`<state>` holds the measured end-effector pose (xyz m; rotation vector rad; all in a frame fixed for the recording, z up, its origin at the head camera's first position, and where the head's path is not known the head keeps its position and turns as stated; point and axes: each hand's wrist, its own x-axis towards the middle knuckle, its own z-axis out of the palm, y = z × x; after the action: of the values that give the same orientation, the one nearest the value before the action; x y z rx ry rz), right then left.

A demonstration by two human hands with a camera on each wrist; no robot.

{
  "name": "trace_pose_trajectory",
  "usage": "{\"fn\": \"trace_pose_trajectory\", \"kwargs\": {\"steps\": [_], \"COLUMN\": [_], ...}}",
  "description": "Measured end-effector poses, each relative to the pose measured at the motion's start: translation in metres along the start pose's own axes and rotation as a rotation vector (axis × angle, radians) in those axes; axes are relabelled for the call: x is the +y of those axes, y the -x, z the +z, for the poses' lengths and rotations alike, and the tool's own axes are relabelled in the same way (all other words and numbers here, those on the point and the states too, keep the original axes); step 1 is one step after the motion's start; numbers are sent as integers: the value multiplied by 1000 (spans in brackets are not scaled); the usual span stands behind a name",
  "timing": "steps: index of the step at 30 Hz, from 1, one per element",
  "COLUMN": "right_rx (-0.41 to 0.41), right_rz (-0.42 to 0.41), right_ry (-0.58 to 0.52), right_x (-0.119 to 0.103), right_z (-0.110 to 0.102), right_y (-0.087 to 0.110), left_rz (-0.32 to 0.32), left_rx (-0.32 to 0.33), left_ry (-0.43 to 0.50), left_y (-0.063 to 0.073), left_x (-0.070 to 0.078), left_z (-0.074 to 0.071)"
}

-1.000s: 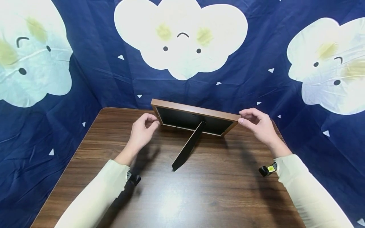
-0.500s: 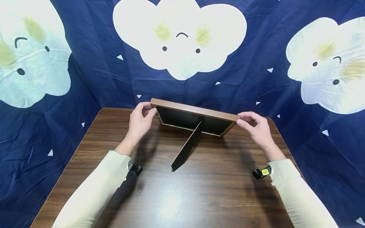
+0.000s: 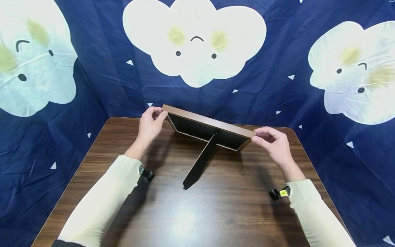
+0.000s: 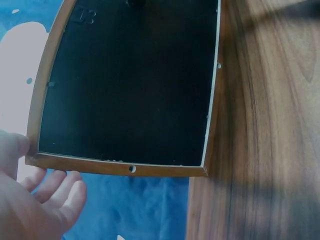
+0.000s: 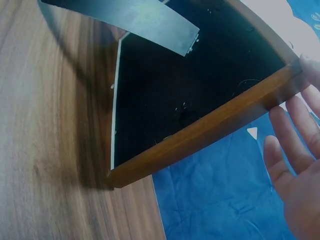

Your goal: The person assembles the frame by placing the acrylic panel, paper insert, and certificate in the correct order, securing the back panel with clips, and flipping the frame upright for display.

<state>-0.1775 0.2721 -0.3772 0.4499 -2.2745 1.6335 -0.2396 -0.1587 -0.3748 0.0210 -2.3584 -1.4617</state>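
A brown wooden picture frame (image 3: 210,120) stands near the far edge of the table with its black back (image 4: 130,90) toward me. From that back a black easel leg (image 3: 200,163) slants down to the tabletop. My left hand (image 3: 149,125) pinches the frame's upper left corner between thumb and fingers. At the upper right corner, my right hand (image 3: 274,144) grips the wood the same way; the right wrist view shows its fingers (image 5: 295,130) under the frame's side. The frame's front is hidden.
The frame stands on a dark wood-grain table (image 3: 216,206). Behind and beside it hangs a blue cloth (image 3: 102,68) with white clouds (image 3: 197,68). A small black device (image 3: 148,175) is strapped at the left wrist, another black device (image 3: 274,193) at the right.
My left hand has risen from beside the frame's left edge to grip its upper corner. The frame's right end has since come slightly toward me, together with my right hand.
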Motion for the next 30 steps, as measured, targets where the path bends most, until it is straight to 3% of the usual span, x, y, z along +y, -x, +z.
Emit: {"fn": "trace_pose_trajectory", "kwargs": {"steps": [6, 12, 24, 30], "right_rx": [-54, -66, -85, -121], "right_rz": [-34, -75, -186, -207], "right_ry": [-1, -51, -105, -107], "right_x": [-21, -4, -9, -13], "right_z": [12, 20, 35, 40], "right_y": [10, 15, 28, 35], "left_rz": [-27, -45, -33, -17], "left_rx": [-24, -63, -78, -141], "left_ry": [-9, 10, -51, -63], "left_y": [-5, -6, -13, -9], "left_x": [-2, -4, -1, 7], "left_z": [2, 5, 7, 12]}}
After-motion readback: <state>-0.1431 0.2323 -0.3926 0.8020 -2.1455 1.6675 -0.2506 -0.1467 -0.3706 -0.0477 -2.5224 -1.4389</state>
